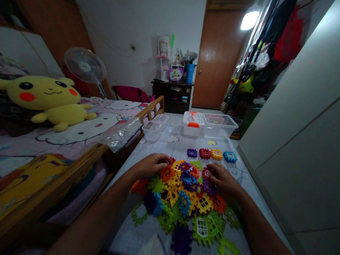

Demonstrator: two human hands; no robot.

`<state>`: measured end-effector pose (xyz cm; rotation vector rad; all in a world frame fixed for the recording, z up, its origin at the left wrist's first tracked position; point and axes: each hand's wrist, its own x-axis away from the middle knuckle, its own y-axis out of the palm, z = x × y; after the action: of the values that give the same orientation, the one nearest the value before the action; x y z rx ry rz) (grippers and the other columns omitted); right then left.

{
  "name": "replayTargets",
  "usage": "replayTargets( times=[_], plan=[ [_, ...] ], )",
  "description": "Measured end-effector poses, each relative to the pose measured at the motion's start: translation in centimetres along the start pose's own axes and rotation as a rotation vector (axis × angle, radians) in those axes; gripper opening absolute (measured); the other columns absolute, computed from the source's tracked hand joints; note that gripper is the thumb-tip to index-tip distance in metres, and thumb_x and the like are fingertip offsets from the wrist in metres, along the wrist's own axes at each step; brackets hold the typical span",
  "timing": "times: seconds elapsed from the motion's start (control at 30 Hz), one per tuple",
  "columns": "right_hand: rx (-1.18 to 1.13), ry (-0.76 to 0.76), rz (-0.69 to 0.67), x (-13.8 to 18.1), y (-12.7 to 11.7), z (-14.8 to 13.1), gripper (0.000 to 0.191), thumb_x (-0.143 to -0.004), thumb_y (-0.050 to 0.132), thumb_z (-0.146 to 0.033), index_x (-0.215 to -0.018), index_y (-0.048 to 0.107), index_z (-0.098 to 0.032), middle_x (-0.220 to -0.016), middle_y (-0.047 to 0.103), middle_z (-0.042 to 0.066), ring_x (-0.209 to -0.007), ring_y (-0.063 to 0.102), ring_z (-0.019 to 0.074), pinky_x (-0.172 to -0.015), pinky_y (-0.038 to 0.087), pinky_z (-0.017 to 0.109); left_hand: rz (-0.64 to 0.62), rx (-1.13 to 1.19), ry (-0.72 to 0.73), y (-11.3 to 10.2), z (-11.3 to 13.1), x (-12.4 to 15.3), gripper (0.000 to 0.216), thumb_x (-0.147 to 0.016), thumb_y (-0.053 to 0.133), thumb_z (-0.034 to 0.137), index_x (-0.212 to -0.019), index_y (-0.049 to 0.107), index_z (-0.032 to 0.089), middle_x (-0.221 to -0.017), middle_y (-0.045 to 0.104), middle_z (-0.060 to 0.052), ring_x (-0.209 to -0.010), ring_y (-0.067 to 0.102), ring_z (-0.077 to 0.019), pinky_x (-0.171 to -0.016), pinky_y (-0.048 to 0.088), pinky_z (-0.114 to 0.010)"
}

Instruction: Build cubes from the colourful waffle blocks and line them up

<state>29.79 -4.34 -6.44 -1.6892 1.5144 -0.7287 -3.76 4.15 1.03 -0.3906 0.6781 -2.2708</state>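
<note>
A heap of coloured interlocking plastic tiles (183,198) lies on a pale cloth-covered surface (244,173) in front of me. My left hand (151,164) rests palm down on the heap's far left edge, fingers curled over an orange tile. My right hand (223,179) sits on the heap's right side, fingertips pinching a red tile (207,173). Beyond the heap, a row of separate tiles lies flat: purple (192,153), red (204,153), yellow (216,154), blue (230,156).
Clear plastic boxes (220,125), one with an orange latch (193,124), stand at the far end. A bed with a wooden frame (79,166), a yellow plush toy (50,99) and a fan (85,67) lies left. A grey cabinet wall (292,141) runs along the right.
</note>
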Motion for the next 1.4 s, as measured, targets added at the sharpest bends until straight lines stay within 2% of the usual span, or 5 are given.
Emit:
replayTargets(
  times=[0.27, 0.57, 0.83, 1.07, 1.4],
  plan=[
    [0.029, 0.003, 0.012, 0.1, -0.1, -0.4, 0.042, -0.079, 0.051, -0.027, -0.119, 0.061, -0.019, -0.119, 0.058, 0.011, -0.111, 0.053, 0.0258, -0.100, 0.041, 0.043, 0.247, -0.240, 0.071, 0.6, -1.5, 0.9, 0.037, -0.087, 0.045, 0.031, -0.119, 0.062, 0.022, -0.123, 0.060, -0.008, -0.115, 0.052, -0.0237, -0.104, 0.038, -0.039],
    [0.043, 0.008, 0.021, 0.1, 0.4, 0.2, 0.042, -0.081, 0.050, -0.029, -0.121, 0.059, -0.017, -0.123, 0.056, 0.012, -0.117, 0.050, 0.0260, -0.103, 0.040, 0.042, 0.312, -0.546, 0.030, 3.1, 0.7, 3.8, 0.049, -0.073, 0.067, 0.053, -0.110, 0.066, 0.022, -0.115, 0.062, -0.012, -0.107, 0.054, -0.0315, -0.095, 0.042, -0.045],
    [0.066, 0.020, -0.009, 0.2, -0.2, -0.9, 0.042, -0.082, 0.048, -0.028, -0.121, 0.059, -0.016, -0.121, 0.057, 0.013, -0.115, 0.051, 0.0261, -0.103, 0.039, 0.042, 0.364, -0.596, 0.005, 5.7, 0.4, 3.3, 0.049, -0.070, 0.068, 0.033, -0.118, 0.061, 0.021, -0.117, 0.060, -0.012, -0.111, 0.052, -0.0320, -0.097, 0.041, -0.045],
    [0.077, 0.032, -0.006, 0.2, 0.0, -0.7, 0.045, -0.081, 0.050, -0.026, -0.124, 0.057, -0.016, -0.124, 0.056, 0.012, -0.117, 0.050, 0.0258, -0.105, 0.037, 0.042, 0.394, -0.457, 0.064, 3.4, -0.3, 3.0, 0.050, -0.074, 0.067, 0.036, -0.120, 0.059, 0.020, -0.122, 0.061, -0.011, -0.115, 0.052, -0.0299, -0.102, 0.038, -0.044],
    [0.091, 0.022, 0.007, 0.2, 0.2, -0.5, 0.044, -0.082, 0.047, -0.030, -0.123, 0.058, -0.017, -0.124, 0.056, 0.012, -0.118, 0.050, 0.0268, -0.105, 0.038, 0.043, 0.485, -0.248, -0.114, -2.5, -4.3, 2.9, 0.055, -0.068, 0.066, 0.037, -0.118, 0.059, 0.016, -0.123, 0.060, -0.012, -0.108, 0.059, -0.0281, -0.092, 0.047, -0.040]
  ],
)
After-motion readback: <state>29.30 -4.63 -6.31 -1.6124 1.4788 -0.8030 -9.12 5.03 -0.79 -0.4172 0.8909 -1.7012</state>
